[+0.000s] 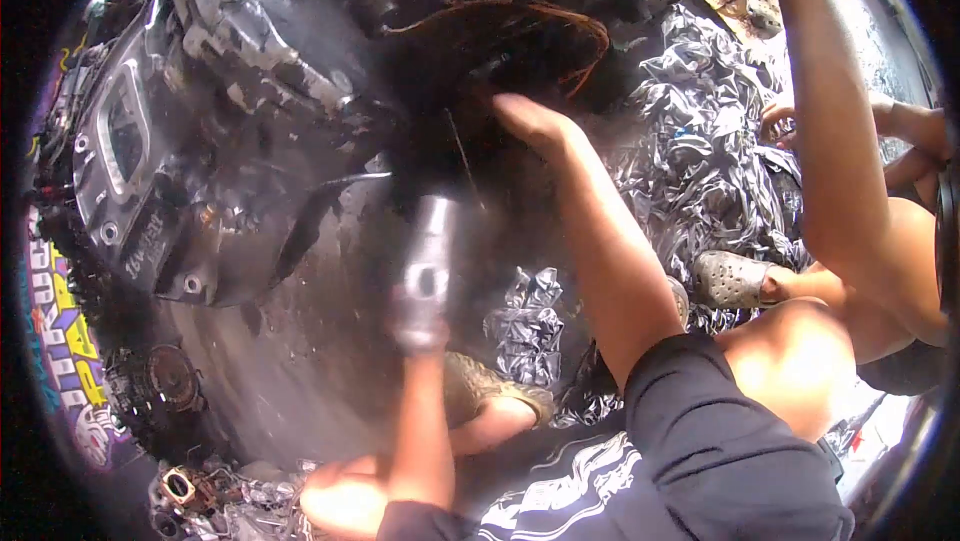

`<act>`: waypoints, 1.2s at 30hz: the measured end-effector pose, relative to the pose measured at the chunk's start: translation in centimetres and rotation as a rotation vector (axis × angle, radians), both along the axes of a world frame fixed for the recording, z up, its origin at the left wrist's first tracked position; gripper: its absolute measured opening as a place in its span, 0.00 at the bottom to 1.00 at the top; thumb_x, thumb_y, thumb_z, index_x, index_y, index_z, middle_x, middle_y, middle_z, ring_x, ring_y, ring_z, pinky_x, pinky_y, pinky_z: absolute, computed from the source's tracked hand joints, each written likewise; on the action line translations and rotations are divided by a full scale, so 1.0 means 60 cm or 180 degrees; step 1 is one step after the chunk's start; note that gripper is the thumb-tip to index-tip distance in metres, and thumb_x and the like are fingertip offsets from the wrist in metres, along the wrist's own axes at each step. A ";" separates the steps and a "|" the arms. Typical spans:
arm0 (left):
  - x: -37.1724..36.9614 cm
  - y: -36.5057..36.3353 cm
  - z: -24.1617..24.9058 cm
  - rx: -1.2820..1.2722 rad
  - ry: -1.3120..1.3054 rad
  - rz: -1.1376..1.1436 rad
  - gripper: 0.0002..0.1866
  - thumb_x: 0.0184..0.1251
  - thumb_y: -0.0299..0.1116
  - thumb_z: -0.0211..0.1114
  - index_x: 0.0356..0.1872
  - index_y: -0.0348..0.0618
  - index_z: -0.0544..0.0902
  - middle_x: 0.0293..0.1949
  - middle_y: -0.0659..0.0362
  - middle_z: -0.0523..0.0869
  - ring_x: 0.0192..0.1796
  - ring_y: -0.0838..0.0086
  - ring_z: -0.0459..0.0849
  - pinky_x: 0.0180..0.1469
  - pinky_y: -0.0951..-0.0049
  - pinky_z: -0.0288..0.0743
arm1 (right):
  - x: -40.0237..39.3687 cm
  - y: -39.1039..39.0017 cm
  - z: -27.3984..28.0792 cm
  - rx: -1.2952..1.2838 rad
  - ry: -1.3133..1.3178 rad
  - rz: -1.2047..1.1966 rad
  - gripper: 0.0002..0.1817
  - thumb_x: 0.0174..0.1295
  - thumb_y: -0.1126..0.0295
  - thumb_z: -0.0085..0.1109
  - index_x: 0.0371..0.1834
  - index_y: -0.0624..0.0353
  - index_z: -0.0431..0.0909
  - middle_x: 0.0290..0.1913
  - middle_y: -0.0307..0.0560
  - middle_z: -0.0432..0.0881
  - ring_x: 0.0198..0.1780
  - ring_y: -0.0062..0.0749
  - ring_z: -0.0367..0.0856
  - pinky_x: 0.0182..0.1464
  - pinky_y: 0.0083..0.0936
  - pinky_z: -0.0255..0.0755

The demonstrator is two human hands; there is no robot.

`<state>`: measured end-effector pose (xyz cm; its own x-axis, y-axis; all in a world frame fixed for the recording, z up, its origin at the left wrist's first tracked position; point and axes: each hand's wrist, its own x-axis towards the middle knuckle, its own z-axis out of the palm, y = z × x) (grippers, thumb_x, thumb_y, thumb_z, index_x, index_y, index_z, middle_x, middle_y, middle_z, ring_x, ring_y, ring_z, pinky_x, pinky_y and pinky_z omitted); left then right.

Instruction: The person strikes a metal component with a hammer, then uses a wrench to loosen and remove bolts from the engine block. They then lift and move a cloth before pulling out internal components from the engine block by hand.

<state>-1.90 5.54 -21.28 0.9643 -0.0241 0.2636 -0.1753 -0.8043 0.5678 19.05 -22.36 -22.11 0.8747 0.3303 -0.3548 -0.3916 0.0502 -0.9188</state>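
My left hand (418, 323), smeared by motion, is closed around a silvery, roughly cylindrical metal object (431, 241) that points upward. Its exact kind is too blurred to name. My right hand (522, 117) reaches into a dark hollow among the machine parts, where its fingers are lost in shadow. Just above it curves a bundle of orange-brown wires (585, 31). A thin rod (460, 151) stands out between the two hands. To their left is a large dark metal housing (190, 231) with bolt holes and a rounded opening.
Crumpled silver-grey strips (700, 141) cover the ground at right, with a smaller heap (530, 326) nearer me. Another person's arm (840, 111) crosses the right side. A perforated clog (732, 279) rests by the strips. Small metal parts (190, 491) lie at lower left.
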 end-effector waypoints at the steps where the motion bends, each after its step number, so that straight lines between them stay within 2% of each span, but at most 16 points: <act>1: 0.003 -0.009 -0.014 0.0107 0.0115 -0.0013 0.26 0.79 0.48 0.60 0.49 0.28 0.83 0.39 0.37 0.87 0.45 0.44 0.87 0.51 0.51 0.80 | -0.007 0.003 0.015 0.0008 -0.0133 -0.0146 0.35 0.80 0.46 0.41 0.74 0.65 0.70 0.73 0.49 0.74 0.69 0.30 0.69 0.75 0.30 0.59; 2: 0.016 -0.013 -0.020 0.0278 0.1101 -0.0008 0.26 0.78 0.49 0.60 0.50 0.28 0.84 0.42 0.34 0.87 0.48 0.40 0.86 0.54 0.49 0.79 | -0.009 0.001 0.037 -0.0021 -0.0126 -0.0011 0.35 0.80 0.46 0.41 0.75 0.65 0.69 0.74 0.50 0.73 0.71 0.31 0.68 0.76 0.30 0.58; 4: -0.009 -0.022 -0.032 0.0643 0.1174 0.0368 0.26 0.76 0.49 0.61 0.50 0.29 0.85 0.42 0.32 0.87 0.47 0.37 0.86 0.51 0.47 0.79 | -0.014 -0.012 0.070 -0.0103 -0.0083 0.0265 0.35 0.80 0.46 0.42 0.77 0.64 0.67 0.76 0.51 0.70 0.73 0.33 0.67 0.77 0.31 0.55; 5: 0.001 -0.029 -0.039 0.0807 0.1172 0.0550 0.26 0.75 0.49 0.62 0.50 0.29 0.85 0.43 0.31 0.87 0.47 0.35 0.85 0.50 0.46 0.79 | 0.004 0.003 -0.009 0.0448 -0.0541 0.0032 0.34 0.80 0.48 0.41 0.78 0.64 0.65 0.78 0.51 0.68 0.76 0.33 0.65 0.79 0.31 0.53; 6: 0.007 -0.035 -0.031 0.0882 0.1040 0.0488 0.26 0.75 0.50 0.63 0.49 0.30 0.86 0.40 0.34 0.87 0.45 0.39 0.87 0.48 0.47 0.80 | -0.001 0.012 -0.003 0.0146 -0.0474 -0.0334 0.33 0.80 0.49 0.42 0.78 0.63 0.65 0.77 0.50 0.68 0.75 0.32 0.65 0.79 0.30 0.54; 8: -0.015 -0.030 -0.002 0.1115 0.0911 0.0427 0.27 0.73 0.53 0.64 0.46 0.31 0.86 0.35 0.40 0.89 0.40 0.45 0.89 0.44 0.50 0.81 | 0.025 0.005 -0.062 0.0695 -0.0320 0.0452 0.31 0.80 0.51 0.42 0.76 0.63 0.68 0.75 0.50 0.72 0.73 0.30 0.68 0.77 0.30 0.58; 13: 0.000 -0.011 -0.070 0.0036 -0.0107 -0.0039 0.23 0.70 0.48 0.69 0.50 0.35 0.85 0.39 0.41 0.89 0.41 0.44 0.89 0.45 0.53 0.82 | -0.019 -0.013 0.040 0.0012 0.0445 0.0169 0.29 0.79 0.56 0.42 0.75 0.64 0.69 0.75 0.51 0.72 0.73 0.31 0.67 0.77 0.31 0.58; 14: 0.015 -0.015 -0.075 0.0948 0.0882 0.0275 0.27 0.72 0.53 0.66 0.54 0.35 0.84 0.40 0.40 0.89 0.43 0.43 0.89 0.48 0.52 0.81 | -0.036 -0.005 0.058 0.0058 0.0453 0.0024 0.30 0.79 0.57 0.42 0.76 0.64 0.68 0.76 0.51 0.70 0.74 0.31 0.66 0.77 0.31 0.57; 16: 0.026 -0.049 -0.043 0.1270 0.1296 0.0671 0.30 0.73 0.53 0.65 0.55 0.31 0.84 0.39 0.35 0.88 0.49 0.40 0.87 0.50 0.48 0.80 | -0.033 0.000 0.066 0.0160 0.0307 -0.0195 0.30 0.79 0.57 0.42 0.76 0.64 0.68 0.77 0.52 0.69 0.76 0.33 0.65 0.78 0.32 0.57; 19: 0.023 -0.084 0.033 0.1271 0.1824 0.0654 0.34 0.74 0.61 0.59 0.58 0.36 0.85 0.39 0.35 0.88 0.44 0.39 0.88 0.47 0.48 0.81 | -0.006 0.008 -0.002 0.0226 -0.0050 -0.0175 0.29 0.78 0.57 0.43 0.75 0.64 0.69 0.77 0.53 0.69 0.76 0.35 0.66 0.77 0.32 0.58; 22: 0.014 -0.057 0.025 0.1003 0.1384 0.0481 0.34 0.73 0.61 0.60 0.57 0.34 0.85 0.38 0.33 0.88 0.42 0.38 0.88 0.47 0.48 0.82 | 0.018 0.034 -0.105 -0.0691 -0.0421 0.0079 0.27 0.76 0.58 0.47 0.70 0.63 0.74 0.72 0.55 0.74 0.72 0.38 0.71 0.74 0.34 0.63; 26: 0.023 -0.052 0.072 0.0783 0.0891 0.0342 0.34 0.72 0.58 0.63 0.56 0.30 0.84 0.43 0.30 0.86 0.49 0.37 0.87 0.52 0.47 0.81 | -0.022 0.132 -0.269 -0.0341 -0.0879 -0.0655 0.23 0.70 0.59 0.56 0.61 0.60 0.82 0.65 0.58 0.81 0.66 0.47 0.79 0.69 0.37 0.70; 27: 0.033 -0.073 0.128 0.0691 0.1178 0.0267 0.29 0.73 0.45 0.67 0.54 0.20 0.81 0.44 0.30 0.85 0.49 0.39 0.87 0.49 0.52 0.80 | -0.036 0.153 -0.291 -0.0247 -0.0889 -0.0767 0.22 0.68 0.59 0.58 0.59 0.59 0.84 0.63 0.59 0.83 0.65 0.50 0.81 0.67 0.38 0.72; 30: 0.023 -0.064 0.179 0.0277 0.1035 -0.0007 0.24 0.71 0.46 0.69 0.46 0.27 0.84 0.33 0.34 0.85 0.40 0.42 0.89 0.40 0.56 0.80 | -0.069 0.165 -0.240 -0.0722 -0.1130 -0.0608 0.16 0.60 0.67 0.65 0.50 0.60 0.87 0.50 0.56 0.89 0.50 0.50 0.88 0.58 0.37 0.78; 33: 0.009 -0.041 0.280 0.0473 0.1130 -0.0487 0.21 0.69 0.46 0.71 0.43 0.33 0.85 0.27 0.39 0.84 0.34 0.44 0.88 0.37 0.58 0.79 | -0.058 0.199 -0.203 -0.1364 -0.0600 -0.0935 0.19 0.59 0.72 0.60 0.55 0.59 0.82 0.50 0.58 0.88 0.49 0.56 0.86 0.55 0.41 0.78; 36: -0.006 -0.046 0.356 0.0639 0.1281 -0.0828 0.18 0.65 0.45 0.75 0.40 0.39 0.83 0.27 0.45 0.84 0.32 0.45 0.86 0.34 0.57 0.78 | -0.053 0.272 -0.255 -0.0663 -0.0235 -0.2490 0.30 0.62 0.74 0.53 0.72 0.50 0.69 0.58 0.62 0.83 0.53 0.64 0.83 0.56 0.45 0.76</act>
